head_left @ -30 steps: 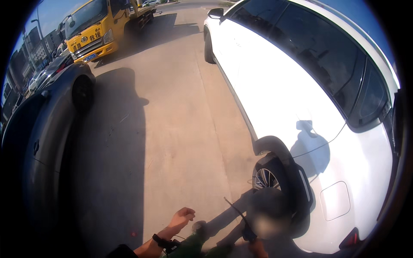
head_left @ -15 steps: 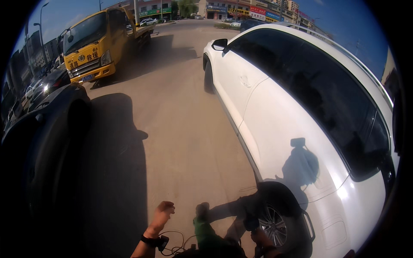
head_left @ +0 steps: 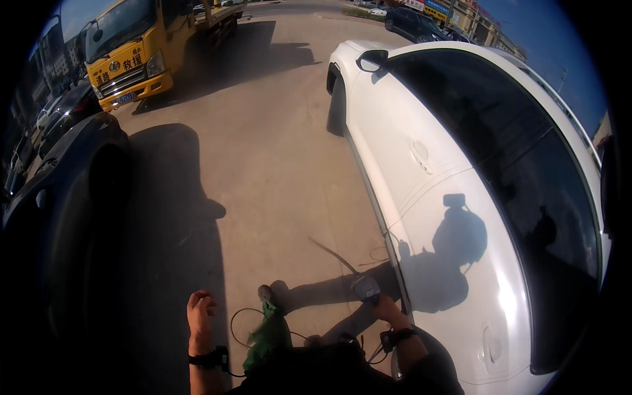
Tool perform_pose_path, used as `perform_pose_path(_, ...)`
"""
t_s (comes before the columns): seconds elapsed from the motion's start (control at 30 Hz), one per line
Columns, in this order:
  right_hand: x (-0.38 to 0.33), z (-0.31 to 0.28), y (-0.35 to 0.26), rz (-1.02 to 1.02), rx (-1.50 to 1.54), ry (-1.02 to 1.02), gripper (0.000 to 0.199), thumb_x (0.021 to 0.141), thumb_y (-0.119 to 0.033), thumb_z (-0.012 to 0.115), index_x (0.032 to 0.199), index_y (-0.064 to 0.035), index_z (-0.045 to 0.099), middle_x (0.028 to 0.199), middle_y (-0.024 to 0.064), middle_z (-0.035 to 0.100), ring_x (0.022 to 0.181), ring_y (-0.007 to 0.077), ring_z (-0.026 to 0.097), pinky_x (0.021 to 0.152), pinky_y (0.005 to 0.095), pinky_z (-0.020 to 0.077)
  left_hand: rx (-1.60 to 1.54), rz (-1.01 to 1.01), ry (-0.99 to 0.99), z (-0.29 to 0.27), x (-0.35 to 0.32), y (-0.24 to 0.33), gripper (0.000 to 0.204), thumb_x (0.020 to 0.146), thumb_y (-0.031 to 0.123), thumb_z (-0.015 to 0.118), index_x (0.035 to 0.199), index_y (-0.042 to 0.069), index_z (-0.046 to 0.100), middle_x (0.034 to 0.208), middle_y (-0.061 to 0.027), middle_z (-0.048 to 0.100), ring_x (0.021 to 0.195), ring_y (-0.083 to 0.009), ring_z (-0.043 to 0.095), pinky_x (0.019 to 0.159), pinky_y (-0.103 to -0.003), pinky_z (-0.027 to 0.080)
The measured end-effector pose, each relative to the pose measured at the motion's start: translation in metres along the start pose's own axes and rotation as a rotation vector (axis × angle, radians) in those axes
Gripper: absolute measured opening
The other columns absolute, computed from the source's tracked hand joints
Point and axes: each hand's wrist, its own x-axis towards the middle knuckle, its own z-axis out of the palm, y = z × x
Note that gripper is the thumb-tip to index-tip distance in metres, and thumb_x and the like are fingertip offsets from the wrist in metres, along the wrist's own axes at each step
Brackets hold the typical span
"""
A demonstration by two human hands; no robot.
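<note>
White car (head_left: 454, 217) flank close at right, right hand (head_left: 385, 308) fingers clamped on a small grey device (head_left: 365, 287), possibly a gauge; left hand (head_left: 199, 309) loosely curled, empty.

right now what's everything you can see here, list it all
white car: 1, white with dark windows, right side, side-on
dark car: 1, black, left edge
flatbed truck: 1, yellow, top left
parked cars: several, dark, far top, too small to count
concrete ground: 1, tan, centre between the cars
handheld gauge: 1, grey, with thin probe, held low beside the white car
green cloth: 1, green, bottom centre at the person's front
thin cable: 1, dark, looping by the cloth
left hand: 1, empty, loosely curled, black wristband
right hand: 1, gripping the handheld gauge, black wristband
</note>
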Motion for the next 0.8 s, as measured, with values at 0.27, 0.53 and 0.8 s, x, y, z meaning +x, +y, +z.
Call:
perform_pose_path(0.27,0.184,-0.028,-0.072,0.057,0.008,0.05,0.036,0.082,-0.013,0.057,0.115,0.0024,0.061,0.105,0.0311,0.067,0.108,0.0491,0.06,0.09,0.0514,0.0502,-0.113,-0.11,-0.001,0.063,0.258,0.055,0.016,0.087,0.012,0.053,0.1,0.007,0.061,0.092,-0.001,0.062,0.082,-0.0129,0.06,0.067,-0.027,0.041)
perform_pose_path(0.53,0.371,-0.106,-0.175,0.206,0.069,0.1,0.035,0.084,-0.012,0.057,0.116,0.0001,0.061,0.103,0.0309,0.068,0.107,0.0479,0.062,0.089,0.0523,0.0504,-0.016,0.092,-0.212,0.198,0.476,0.201,0.02,0.091,0.016,0.05,0.105,0.006,0.061,0.093,-0.0018,0.06,0.084,-0.0124,0.058,0.071,-0.028,0.04)
perform_pose_path(0.8,0.627,-0.152,-0.228,0.207,0.104,0.132,0.027,0.084,-0.01,0.058,0.108,0.002,0.062,0.099,0.0297,0.068,0.103,0.0477,0.063,0.086,0.0508,0.0512,0.083,0.05,-0.192,0.303,0.688,0.259,0.026,0.092,0.018,0.052,0.111,0.004,0.063,0.1,-0.0042,0.063,0.087,-0.0138,0.06,0.07,-0.028,0.043)
